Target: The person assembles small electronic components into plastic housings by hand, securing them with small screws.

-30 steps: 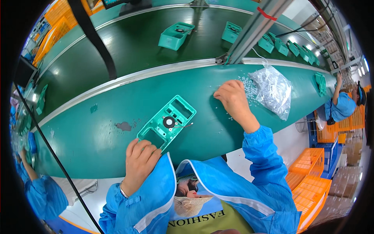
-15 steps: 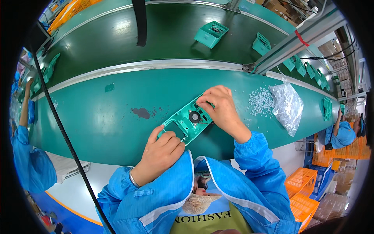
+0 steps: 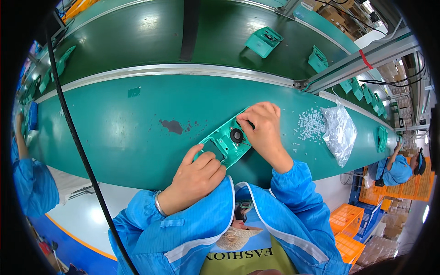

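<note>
A green plastic housing [image 3: 223,136] lies slantwise on the green bench, its near left part a rectangular opening. Toward its far half sits a round black speaker [image 3: 237,135] with a thin dark wire. My left hand [image 3: 195,176] grips the near left end of the housing, thumb and fingers around its edge. Over the far right end, my right hand [image 3: 263,130] has its thumb and fingertips pinched together at the housing's inside. Whatever is between those fingertips is hidden.
Small white pieces [image 3: 310,124] lie scattered right of the housing, beside a clear plastic bag [image 3: 340,133]. Beyond a metal rail, green housings [image 3: 264,42] stand on a dark green conveyor [image 3: 151,41]. A black cable [image 3: 78,133] crosses the left side. Co-workers sit at both far sides.
The whole view has shifted slightly, so the bench things appear further right. Both hands keep their places on the housing, the right fingertips still pinched at its far end.
</note>
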Motion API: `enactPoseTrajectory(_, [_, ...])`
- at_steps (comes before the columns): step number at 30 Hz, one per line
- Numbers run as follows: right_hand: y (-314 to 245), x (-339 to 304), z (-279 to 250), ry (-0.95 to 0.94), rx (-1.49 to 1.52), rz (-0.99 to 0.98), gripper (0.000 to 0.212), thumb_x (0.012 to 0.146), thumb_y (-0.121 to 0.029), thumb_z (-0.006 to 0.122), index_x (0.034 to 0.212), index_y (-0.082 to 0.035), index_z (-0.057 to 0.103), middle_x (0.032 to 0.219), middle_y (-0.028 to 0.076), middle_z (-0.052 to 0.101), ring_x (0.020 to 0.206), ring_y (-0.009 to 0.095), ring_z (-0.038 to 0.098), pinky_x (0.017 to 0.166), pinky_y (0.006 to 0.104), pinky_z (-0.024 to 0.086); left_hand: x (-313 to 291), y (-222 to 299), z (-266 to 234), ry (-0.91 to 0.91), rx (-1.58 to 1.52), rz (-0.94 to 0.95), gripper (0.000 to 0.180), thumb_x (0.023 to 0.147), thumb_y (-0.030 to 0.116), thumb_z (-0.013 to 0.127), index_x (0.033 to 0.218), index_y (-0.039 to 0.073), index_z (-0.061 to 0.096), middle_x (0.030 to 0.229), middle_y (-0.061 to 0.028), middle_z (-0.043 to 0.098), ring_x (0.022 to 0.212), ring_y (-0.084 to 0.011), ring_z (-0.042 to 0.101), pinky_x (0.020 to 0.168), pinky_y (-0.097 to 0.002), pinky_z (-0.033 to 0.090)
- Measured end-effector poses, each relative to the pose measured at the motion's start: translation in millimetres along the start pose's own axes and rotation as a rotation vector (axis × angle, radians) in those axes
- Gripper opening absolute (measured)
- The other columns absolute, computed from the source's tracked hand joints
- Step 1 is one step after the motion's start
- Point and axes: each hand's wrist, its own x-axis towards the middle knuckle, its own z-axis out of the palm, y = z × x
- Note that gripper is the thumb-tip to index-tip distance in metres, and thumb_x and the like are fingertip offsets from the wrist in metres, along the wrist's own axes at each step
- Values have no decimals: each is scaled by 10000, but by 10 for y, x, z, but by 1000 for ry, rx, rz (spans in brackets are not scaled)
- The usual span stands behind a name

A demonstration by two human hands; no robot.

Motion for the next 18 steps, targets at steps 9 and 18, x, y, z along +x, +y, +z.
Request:
enactPoseTrajectory(9, [-197,-51,1,2,-300,-130,146,725,-122,734,866,-88,746,928,34,650,1041,278,600,1070,550,398,3,4,13,-13,-11,6,140,793,117,704,931,126,679,914,-2,607,969,-168,630,1080,-502,448])
enactPoseTrajectory(18, [-192,-189,-149,-177,-204,-91,327,817,-106,704,1140,-105,759,1035,50,615,1134,309,556,1097,559,373,-38,-22,68,-1,-12,22,152,794,114,704,945,107,685,919,-18,607,1012,-187,624,1096,-512,432])
